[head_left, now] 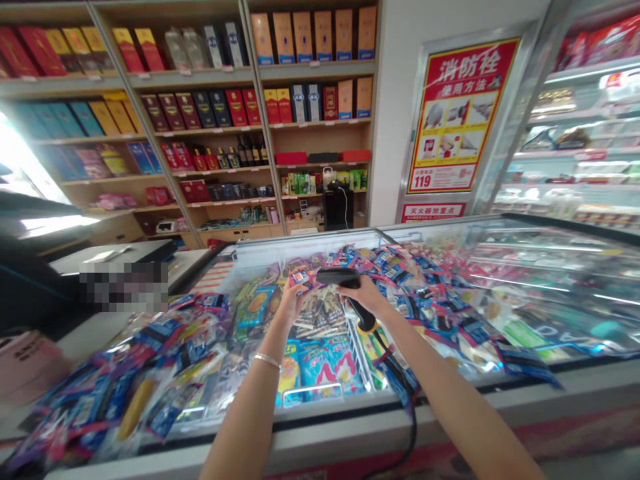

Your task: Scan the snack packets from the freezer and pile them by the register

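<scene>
My left hand (292, 301) grips a small blue and pink snack packet (301, 277) over the chest freezer. My right hand (367, 294) is wrapped round a black handheld barcode scanner (340, 275), whose head points left at the packet, close to it. A cable (414, 427) runs from the scanner's handle down over the freezer's front edge. Below both hands, through the glass, lie bright ice-cream packets (325, 363). Many similar blue snack packets (440, 300) are heaped on the glass at the right, and another heap of packets (155, 340) lies at the left.
The chest freezer's front rim (310, 427) runs across in front of me. At the left stands a counter (117, 257) with a pink container (33, 367) near it. Shelves of boxes (300, 103) line the back wall, beside a red poster (463, 120). Stocked refrigerated shelves (575, 153) stand at right.
</scene>
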Action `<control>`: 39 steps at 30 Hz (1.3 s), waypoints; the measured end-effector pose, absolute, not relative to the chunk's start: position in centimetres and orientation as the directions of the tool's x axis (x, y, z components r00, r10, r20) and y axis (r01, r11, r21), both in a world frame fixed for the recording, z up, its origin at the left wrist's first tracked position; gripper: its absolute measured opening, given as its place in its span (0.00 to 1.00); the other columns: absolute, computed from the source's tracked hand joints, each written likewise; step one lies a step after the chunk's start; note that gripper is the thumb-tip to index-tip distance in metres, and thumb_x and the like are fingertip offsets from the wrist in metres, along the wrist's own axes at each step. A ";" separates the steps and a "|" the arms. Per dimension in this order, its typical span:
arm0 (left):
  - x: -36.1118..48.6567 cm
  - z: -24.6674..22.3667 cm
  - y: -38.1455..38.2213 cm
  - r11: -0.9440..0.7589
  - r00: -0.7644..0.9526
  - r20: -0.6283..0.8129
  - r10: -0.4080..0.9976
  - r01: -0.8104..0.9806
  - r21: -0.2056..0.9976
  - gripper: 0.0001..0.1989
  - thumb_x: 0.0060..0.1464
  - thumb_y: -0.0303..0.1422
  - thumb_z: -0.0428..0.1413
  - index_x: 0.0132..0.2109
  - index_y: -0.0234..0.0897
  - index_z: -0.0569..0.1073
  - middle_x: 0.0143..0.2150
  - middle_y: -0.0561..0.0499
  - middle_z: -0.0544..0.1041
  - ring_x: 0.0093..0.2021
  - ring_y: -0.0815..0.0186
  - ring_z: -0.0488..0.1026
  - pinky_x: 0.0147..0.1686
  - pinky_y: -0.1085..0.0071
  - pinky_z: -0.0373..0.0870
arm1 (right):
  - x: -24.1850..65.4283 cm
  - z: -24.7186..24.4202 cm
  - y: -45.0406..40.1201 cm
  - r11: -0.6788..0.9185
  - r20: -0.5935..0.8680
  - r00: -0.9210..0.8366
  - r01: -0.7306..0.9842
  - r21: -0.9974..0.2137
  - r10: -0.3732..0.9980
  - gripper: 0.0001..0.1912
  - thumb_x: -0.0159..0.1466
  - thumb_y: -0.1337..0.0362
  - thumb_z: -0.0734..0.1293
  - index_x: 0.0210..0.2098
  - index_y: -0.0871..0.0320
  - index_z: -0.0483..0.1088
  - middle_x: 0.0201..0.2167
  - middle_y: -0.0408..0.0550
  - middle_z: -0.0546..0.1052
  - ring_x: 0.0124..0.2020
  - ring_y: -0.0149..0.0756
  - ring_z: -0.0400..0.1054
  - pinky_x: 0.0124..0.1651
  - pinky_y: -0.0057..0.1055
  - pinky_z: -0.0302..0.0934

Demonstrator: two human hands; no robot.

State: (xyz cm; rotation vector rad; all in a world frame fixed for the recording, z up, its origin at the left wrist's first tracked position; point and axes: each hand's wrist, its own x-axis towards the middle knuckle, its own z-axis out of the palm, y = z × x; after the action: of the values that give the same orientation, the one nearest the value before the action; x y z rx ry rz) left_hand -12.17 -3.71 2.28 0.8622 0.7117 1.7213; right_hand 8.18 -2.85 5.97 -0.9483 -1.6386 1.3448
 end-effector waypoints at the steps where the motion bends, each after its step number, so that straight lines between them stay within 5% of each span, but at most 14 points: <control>1: -12.2 2.3 -3.8 -0.283 -0.198 0.207 0.958 -0.532 0.798 0.32 0.31 0.22 0.56 0.50 0.42 0.70 0.40 0.53 0.79 0.46 0.60 0.75 0.56 0.48 0.67 | 8.2 5.9 -2.8 0.153 0.119 -0.405 0.053 -0.987 0.907 0.10 0.49 0.61 0.73 0.21 0.61 0.72 0.15 0.44 0.73 0.15 0.30 0.64 0.22 0.28 0.59; 13: -12.0 2.3 -3.9 -0.263 -0.163 0.209 0.964 -0.499 0.825 0.31 0.34 0.26 0.60 0.51 0.43 0.70 0.40 0.53 0.79 0.47 0.60 0.76 0.55 0.50 0.69 | 8.1 5.6 -2.4 0.168 0.128 -0.419 0.061 -0.984 0.899 0.11 0.49 0.59 0.73 0.20 0.61 0.70 0.15 0.43 0.71 0.14 0.29 0.63 0.21 0.28 0.57; 24: -11.5 2.5 -3.9 -0.233 -0.197 0.160 0.967 -0.438 0.869 0.26 0.45 0.37 0.66 0.53 0.43 0.73 0.54 0.47 0.74 0.56 0.55 0.71 0.52 0.52 0.73 | 8.1 6.1 -2.8 0.164 0.121 -0.426 0.066 -0.984 0.897 0.10 0.48 0.61 0.73 0.20 0.60 0.71 0.15 0.43 0.72 0.15 0.30 0.63 0.22 0.28 0.58; 39: -11.4 1.7 -3.4 -0.289 -0.208 0.222 0.953 -0.393 0.873 0.46 0.34 0.25 0.68 0.63 0.45 0.65 0.37 0.54 0.77 0.37 0.68 0.76 0.54 0.55 0.70 | 8.4 5.6 -2.4 0.232 0.139 -0.381 0.208 -0.950 0.914 0.09 0.50 0.62 0.72 0.20 0.61 0.73 0.16 0.46 0.74 0.16 0.31 0.66 0.22 0.27 0.59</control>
State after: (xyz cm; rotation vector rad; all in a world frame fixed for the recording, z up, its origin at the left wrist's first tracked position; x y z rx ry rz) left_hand -11.42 -3.37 1.70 0.9794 0.8478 1.6925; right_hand 8.40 -2.44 5.60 -1.0425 -1.7570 1.1926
